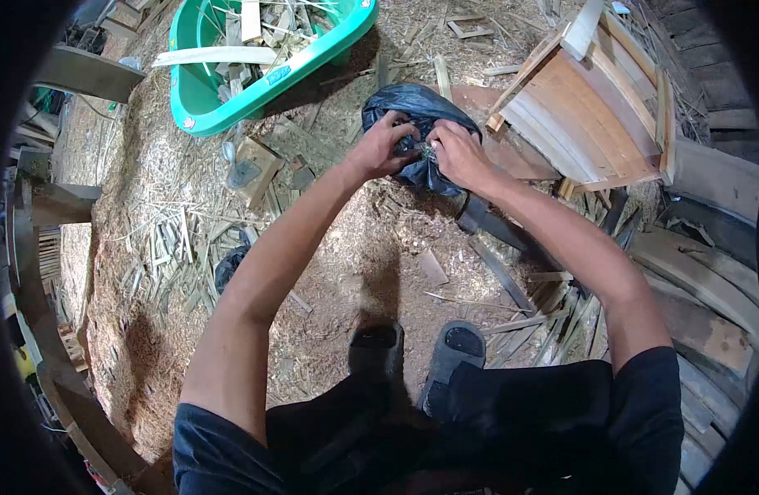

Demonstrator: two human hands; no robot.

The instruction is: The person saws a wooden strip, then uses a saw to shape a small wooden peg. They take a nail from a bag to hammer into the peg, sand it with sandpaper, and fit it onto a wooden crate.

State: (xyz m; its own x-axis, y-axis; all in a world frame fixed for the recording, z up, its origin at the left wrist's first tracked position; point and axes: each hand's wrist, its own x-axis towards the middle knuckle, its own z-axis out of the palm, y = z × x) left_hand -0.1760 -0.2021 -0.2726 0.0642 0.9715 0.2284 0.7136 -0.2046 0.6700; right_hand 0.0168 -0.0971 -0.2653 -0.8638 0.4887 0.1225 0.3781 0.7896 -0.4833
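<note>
A black plastic bag [420, 97] bulges on the floor ahead of me, its gathered mouth facing my body. My left hand [385, 147] has its fingers curled round the left side of that mouth. On the right side, my right hand [460, 154] pinches the plastic with bent fingers. Between the two hands a little of the bag's pale, scrap-like contents shows. What else the bag holds is hidden. Just below my right hand lies a dark flat strip [499, 227], partly under my forearm.
A green plastic tub [199, 107] of wood offcuts stands at upper left. At upper right sits a slatted wooden piece [581, 115]. Curved boards [709, 289] are stacked along the right. Sawdust and loose sticks [169, 247] cover the floor; my sandals [462, 342] are below.
</note>
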